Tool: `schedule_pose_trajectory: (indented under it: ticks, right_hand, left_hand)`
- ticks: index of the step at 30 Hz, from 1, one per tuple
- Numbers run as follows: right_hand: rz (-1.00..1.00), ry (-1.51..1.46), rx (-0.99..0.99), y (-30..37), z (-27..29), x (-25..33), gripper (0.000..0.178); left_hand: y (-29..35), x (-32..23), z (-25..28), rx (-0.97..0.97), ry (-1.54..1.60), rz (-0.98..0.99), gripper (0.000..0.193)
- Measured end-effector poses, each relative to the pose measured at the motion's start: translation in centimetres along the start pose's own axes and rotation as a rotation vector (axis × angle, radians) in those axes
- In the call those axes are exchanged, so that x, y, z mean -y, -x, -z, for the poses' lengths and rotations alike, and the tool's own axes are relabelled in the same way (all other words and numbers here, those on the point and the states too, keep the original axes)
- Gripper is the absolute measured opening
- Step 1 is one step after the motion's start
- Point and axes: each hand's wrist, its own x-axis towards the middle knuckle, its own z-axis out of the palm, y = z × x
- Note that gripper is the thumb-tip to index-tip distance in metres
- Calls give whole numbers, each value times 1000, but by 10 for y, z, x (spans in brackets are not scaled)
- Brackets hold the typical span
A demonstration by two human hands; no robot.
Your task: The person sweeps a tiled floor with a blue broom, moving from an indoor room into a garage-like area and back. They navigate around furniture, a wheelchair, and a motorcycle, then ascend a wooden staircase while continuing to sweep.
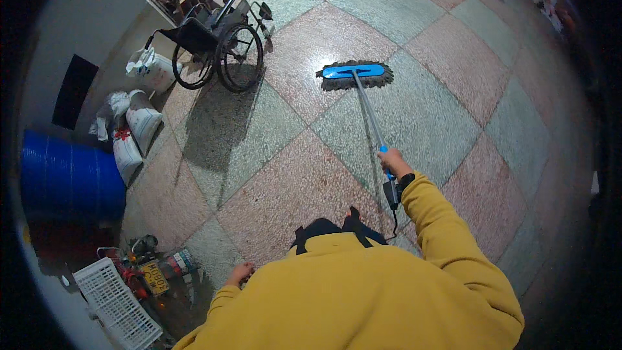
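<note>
We look down on a person in a yellow sweatshirt working a flat dust mop with a blue head plate and grey fringe (355, 74) over a polished terrazzo floor of pink and green squares (453, 110).

Hands: the right hand (394, 164) is closed around the top of the mop's long silver pole with blue grip (371, 118), arm stretched forward. The left hand (239, 274) hangs at the side, holding nothing; the fingers look loosely curled, but we cannot tell their exact posture at this size.

Mop position: the head lies flat on the floor well ahead of the person, straddling the seam between a pink square and a green one, and the pole slants back to the right hand.

Progress, our judgement: the floor shines evenly, and we see no dust line or wet track that separates covered from uncovered ground. How much is done cannot be read from this view. Much open floor lies to the right and beyond the mop.

Surroundings: a black wheelchair (220, 42) stands at upper left, with white sacks (139, 126) along the wall, a blue barrel (71, 181) and a white plastic crate (116, 304) nearer.
</note>
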Motion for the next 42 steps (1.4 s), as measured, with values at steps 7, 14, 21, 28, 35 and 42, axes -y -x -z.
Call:
schedule_pose_trajectory:
  ticks: [7,14,21,28,35,42]
  right_hand:
    - [-2,201,-38,-134,58,105,32]
    - [-121,157,-16,-203,111,171,32]
    - [74,237,51,-279,146,266,26]
    - [77,368,40,-427,184,339,28]
    - [280,585,76,-605,183,526,36]
    - [61,468,185,-732,186,694,31]
  left_hand:
    - [-58,-159,25,28,192,77,28]
    - [-133,-347,65,119,-55,-50,29]
    - [-162,-603,164,17,120,-302,29]
    - [-228,-755,216,-78,262,-277,28]
    - [-220,-880,263,66,-60,-193,26]
    - [-269,-1005,326,-65,230,-157,29]
